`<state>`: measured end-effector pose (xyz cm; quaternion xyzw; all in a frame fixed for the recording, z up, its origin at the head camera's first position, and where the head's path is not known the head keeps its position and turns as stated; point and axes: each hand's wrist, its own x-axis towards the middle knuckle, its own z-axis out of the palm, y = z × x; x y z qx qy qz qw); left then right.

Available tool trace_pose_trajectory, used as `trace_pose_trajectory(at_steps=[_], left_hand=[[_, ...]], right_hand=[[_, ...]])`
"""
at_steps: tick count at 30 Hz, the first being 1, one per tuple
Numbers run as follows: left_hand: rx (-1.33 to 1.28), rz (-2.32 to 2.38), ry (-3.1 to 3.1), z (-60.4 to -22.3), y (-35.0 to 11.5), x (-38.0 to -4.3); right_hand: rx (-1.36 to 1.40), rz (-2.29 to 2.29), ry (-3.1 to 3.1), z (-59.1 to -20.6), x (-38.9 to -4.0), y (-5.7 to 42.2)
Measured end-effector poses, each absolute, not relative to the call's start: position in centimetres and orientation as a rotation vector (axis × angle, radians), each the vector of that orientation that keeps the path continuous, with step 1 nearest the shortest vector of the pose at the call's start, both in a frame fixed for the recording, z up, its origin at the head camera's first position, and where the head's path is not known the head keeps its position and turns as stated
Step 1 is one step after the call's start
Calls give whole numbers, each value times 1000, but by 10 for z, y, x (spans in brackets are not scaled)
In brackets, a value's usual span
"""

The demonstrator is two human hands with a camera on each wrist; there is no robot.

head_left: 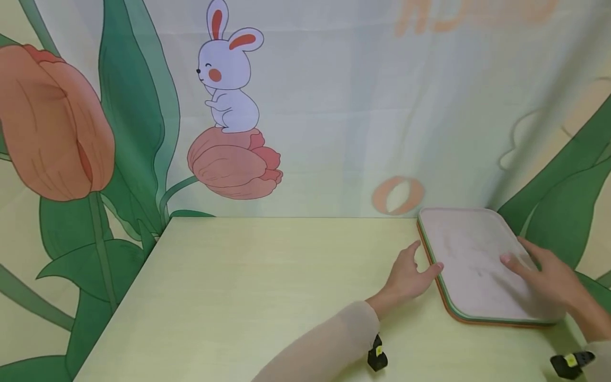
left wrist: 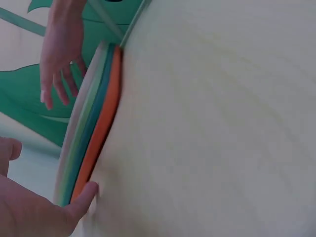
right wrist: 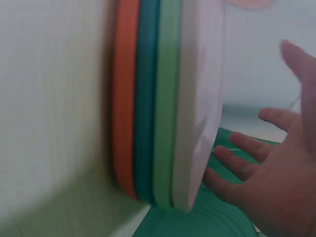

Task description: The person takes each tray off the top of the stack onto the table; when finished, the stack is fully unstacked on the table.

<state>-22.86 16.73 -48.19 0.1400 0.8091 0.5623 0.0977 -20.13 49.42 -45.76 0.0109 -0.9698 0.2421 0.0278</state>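
In the head view, the stack of four boards lies at the right of the frame, at the right side of the table. Its top is the pale board. The left hand is at the left edge of the stack, with thumb and finger spread apart, and the thumb tip overlaps this edge. The right hand is at the right edge; its thumb is extended over the pale board. Whether either hand presses there, I cannot tell. Behind the table is a cloth with a printed rabbit at the upper left of the frame.

In the left wrist view, the stack makes a slanted band from the upper left to the lower left. The left hand is in the lower left corner, one straight finger overlapping the low end of the band. The right hand is at the upper left, its fingers extended downward beside the stack.

In the right wrist view, the stack stands at the centre top. From left to right come the orange board, the teal board, the green board and the pale board. The right hand is at the lower right, all its fingers spread apart, with the nearest fingertip just beside the pale board.
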Motion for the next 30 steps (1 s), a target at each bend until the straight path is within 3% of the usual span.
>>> trace_pose_trajectory(at_steps=[10, 30], left_hand=[[178, 1712, 2262, -492, 200, -220], [108, 1756, 2261, -495, 208, -218]], right_hand=[[-8, 708, -3031, -476, -202, 513], [-230, 860, -3023, -482, -196, 520]])
